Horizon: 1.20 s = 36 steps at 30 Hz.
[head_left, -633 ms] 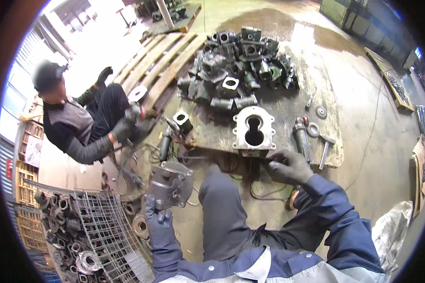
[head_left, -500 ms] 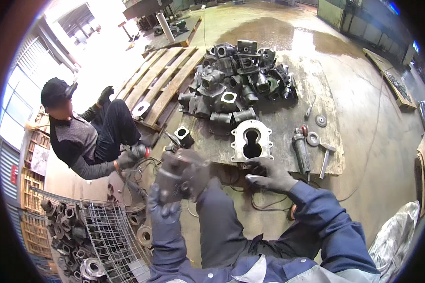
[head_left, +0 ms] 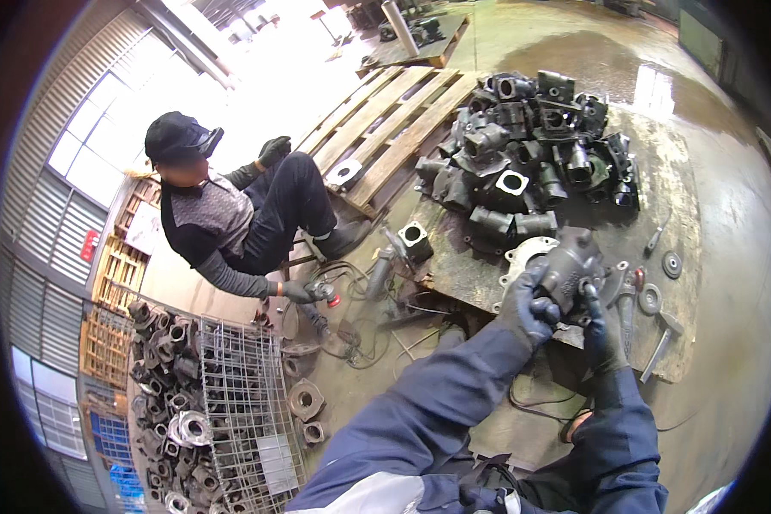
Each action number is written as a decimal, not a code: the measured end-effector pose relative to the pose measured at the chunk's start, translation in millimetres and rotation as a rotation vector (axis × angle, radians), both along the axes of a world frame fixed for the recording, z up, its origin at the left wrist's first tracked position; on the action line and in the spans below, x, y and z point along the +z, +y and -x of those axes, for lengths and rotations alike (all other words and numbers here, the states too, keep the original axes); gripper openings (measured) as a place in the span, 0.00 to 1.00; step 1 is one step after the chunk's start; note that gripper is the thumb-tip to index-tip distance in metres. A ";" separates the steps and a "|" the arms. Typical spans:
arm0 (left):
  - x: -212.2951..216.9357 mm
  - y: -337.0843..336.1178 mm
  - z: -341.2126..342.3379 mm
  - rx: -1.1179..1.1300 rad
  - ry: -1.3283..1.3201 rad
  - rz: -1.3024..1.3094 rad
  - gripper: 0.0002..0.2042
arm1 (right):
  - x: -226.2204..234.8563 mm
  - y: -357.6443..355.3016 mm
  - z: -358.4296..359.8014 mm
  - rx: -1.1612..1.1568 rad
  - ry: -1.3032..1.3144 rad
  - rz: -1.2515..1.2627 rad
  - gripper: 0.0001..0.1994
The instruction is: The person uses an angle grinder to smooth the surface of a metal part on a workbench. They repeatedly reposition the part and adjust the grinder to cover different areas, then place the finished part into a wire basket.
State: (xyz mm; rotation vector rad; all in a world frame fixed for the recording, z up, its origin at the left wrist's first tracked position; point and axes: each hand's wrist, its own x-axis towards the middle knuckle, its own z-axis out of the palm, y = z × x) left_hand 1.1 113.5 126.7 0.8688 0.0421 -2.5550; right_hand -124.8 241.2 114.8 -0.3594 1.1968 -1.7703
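A dark cast-metal housing (head_left: 571, 265) is raised in front of me at the board's near edge. My left hand (head_left: 527, 310), gloved, grips its left side with the fingers curled. Against its lower right side my gloved right hand (head_left: 604, 330) is pressed, so the casting sits between both hands. Partly hidden behind it lies a pale-faced flanged casting (head_left: 514, 267) on the worn wooden board (head_left: 677, 184). Right of my hands are an angle grinder (head_left: 627, 313), a hammer (head_left: 662, 343), a ring (head_left: 650, 298) and a round disc (head_left: 672, 264).
A heap of dark castings (head_left: 522, 137) covers the board's far part. To the left, a person (head_left: 223, 206) crouches holding a small power tool (head_left: 325, 294) by a wooden pallet (head_left: 403, 111). Cables (head_left: 355, 338) trail over the floor. A wire cage (head_left: 253, 385) holds more castings.
The dark housing has moved right, from my left side to over the flanged casting. My right hand has come onto it. The view has turned left, and the other person's tool is lower.
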 end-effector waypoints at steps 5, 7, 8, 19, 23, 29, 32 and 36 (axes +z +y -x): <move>-74.0 -4.6 24.5 0.078 -0.179 -0.194 0.14 | -37.2 -12.8 20.6 0.053 0.214 -0.157 0.23; -87.2 3.2 26.7 0.118 -0.110 -0.121 0.18 | -61.7 -17.5 25.9 0.031 0.096 -0.123 0.22; -90.3 6.1 26.2 0.105 0.009 -0.045 0.20 | -74.8 -24.9 31.6 0.025 0.117 -0.228 0.21; -99.5 7.2 27.5 0.058 -0.260 0.105 0.12 | -130.3 -65.9 33.0 0.272 0.813 -0.545 0.25; -113.6 -2.9 25.8 0.013 -0.040 0.083 0.14 | -97.1 -57.4 16.0 0.293 0.928 -0.379 0.23; -146.4 -32.9 12.2 -0.130 -0.211 0.273 0.20 | -83.8 -36.9 26.3 0.228 0.458 -0.244 0.24; -156.9 -45.2 11.5 -0.157 -0.298 0.106 0.13 | -83.3 -33.0 38.9 0.084 0.589 -0.537 0.27; -160.2 -47.8 14.0 -0.158 -0.492 0.164 0.12 | -81.0 -15.8 35.7 0.343 0.875 -0.617 0.40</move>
